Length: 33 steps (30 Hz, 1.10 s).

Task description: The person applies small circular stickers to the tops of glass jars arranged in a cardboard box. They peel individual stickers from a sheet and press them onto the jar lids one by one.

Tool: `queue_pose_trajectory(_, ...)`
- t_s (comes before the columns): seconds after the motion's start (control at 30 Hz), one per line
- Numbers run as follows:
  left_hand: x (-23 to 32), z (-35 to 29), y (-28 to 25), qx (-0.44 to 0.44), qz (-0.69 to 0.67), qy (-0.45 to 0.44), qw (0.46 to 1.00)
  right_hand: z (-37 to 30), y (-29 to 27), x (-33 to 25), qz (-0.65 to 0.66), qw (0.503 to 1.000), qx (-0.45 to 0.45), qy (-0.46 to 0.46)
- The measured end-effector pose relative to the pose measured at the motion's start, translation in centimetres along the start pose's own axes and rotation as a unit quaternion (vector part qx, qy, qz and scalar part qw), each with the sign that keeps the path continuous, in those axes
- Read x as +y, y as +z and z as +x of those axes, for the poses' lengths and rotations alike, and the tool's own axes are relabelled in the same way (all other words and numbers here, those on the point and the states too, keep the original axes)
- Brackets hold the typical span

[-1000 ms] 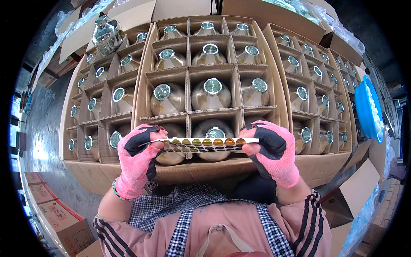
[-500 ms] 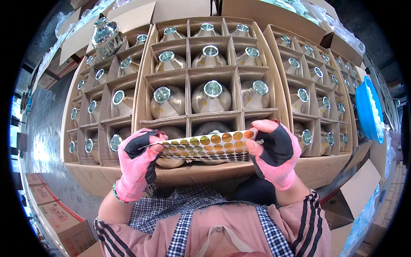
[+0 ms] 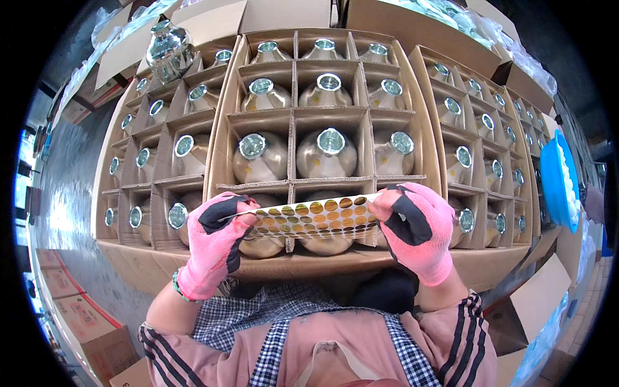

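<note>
A sheet of round gold stickers [image 3: 316, 217] is stretched between my two hands, slightly curved, above the near row of the middle carton [image 3: 309, 261]. My left hand [image 3: 214, 240], in a pink and black glove with bare fingertips, pinches its left end. At the right end, my right hand [image 3: 422, 235] in a matching glove grips the sheet between thumb and fingers. Beneath and beyond it, silvery glass flask liners [image 3: 327, 158] stand upright in the carton's cardboard compartments, mouths up. The sheet and my hands partly hide the nearest ones.
Left and right cartons [image 3: 487, 248] hold more liners in dividers. One shiny liner [image 3: 169, 55] rests on top of the left carton's far part. A blue basin [image 3: 556, 184] with white pieces stands at far right. Closed boxes [image 3: 87, 322] sit on the floor at lower left.
The cartons appear slightly lower and farther right in view. The sheet's right end is raised a little, and the fingers of my right hand are drawn closer together on it.
</note>
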<state>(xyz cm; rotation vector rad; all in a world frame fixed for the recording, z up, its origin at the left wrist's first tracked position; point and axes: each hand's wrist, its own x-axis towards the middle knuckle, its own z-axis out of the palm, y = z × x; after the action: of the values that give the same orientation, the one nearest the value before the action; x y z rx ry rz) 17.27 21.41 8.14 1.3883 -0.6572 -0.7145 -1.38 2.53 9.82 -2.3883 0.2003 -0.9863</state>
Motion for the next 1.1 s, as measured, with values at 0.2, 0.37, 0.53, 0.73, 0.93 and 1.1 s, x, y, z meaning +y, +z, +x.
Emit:
queue_pose_trajectory(0.2, -1.0, 0.3, -1.9, 0.062, -0.013, -0.046, 0.997, 1.6, 0.8, 0.7, 0.234, 0.958, -0.072, 0.148)
queue_pose_trajectory(0.37, -1.5, -2.7, -7.3, 0.089, 0.009, -0.086, 0.992, 10.1, 1.2, 6.5, 0.371, 0.909, -0.053, 0.185)
queue_pose_trajectory(0.53, -3.9, -4.1, -9.5, 0.011, -0.051, -0.011, 0.999, 21.2, 6.8, 20.0, -0.107, 0.977, -0.131, 0.132)
queue_pose_trajectory(0.73, -4.7, -4.8, -11.1, 0.046, -0.098, -0.071, 0.992, 27.2, 15.3, 24.8, -0.404, 0.850, -0.300, 0.158)
queue_pose_trajectory(0.93, -4.8, -5.6, -12.4, 0.134, -0.146, -0.106, 0.974, 29.8, 19.8, 30.6, -0.446, 0.724, -0.516, 0.104)
queue_pose_trajectory(1.1, -5.5, -5.7, -13.5, 0.086, -0.148, -0.113, 0.979, 29.4, 22.0, 32.5, -0.533, 0.700, -0.468, 0.083)
